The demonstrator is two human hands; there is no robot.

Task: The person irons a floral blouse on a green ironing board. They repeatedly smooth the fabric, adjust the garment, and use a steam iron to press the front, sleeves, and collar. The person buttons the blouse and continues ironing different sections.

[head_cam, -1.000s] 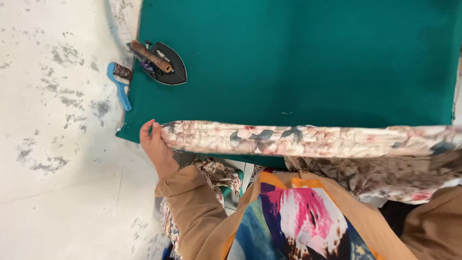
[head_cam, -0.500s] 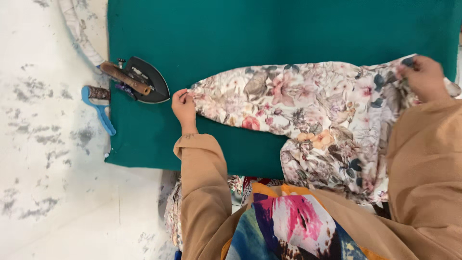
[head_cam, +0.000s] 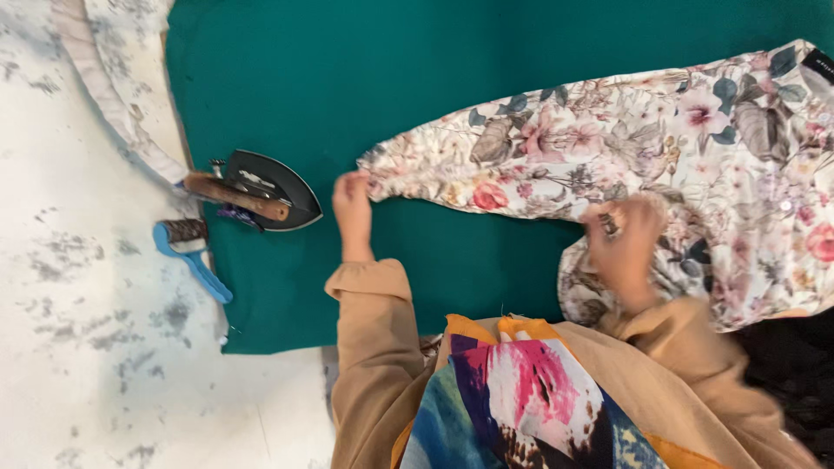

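A floral garment [head_cam: 625, 156] in cream, pink and grey-blue lies spread across the green ironing surface [head_cam: 434, 78]. My left hand [head_cam: 353, 208] pinches the garment's left end, a sleeve cuff, against the green cloth. My right hand [head_cam: 627, 247], blurred by motion, rests on the lower middle of the garment where the fabric bunches. Both arms wear tan sleeves. A black flat iron [head_cam: 261, 198] with a brown wooden handle sits on the green cloth just left of my left hand.
A blue-handled brush [head_cam: 189, 256] lies at the green cloth's left edge, below the iron. White patterned fabric [head_cam: 130, 95] drapes along the upper left. The speckled white floor [head_cam: 95, 365] fills the left side. A colourful scarf [head_cam: 512, 399] hangs at my chest.
The garment went from a raised, stretched band to lying flat and spread on the green cloth. My right hand left the far right end and came to the garment's lower middle.
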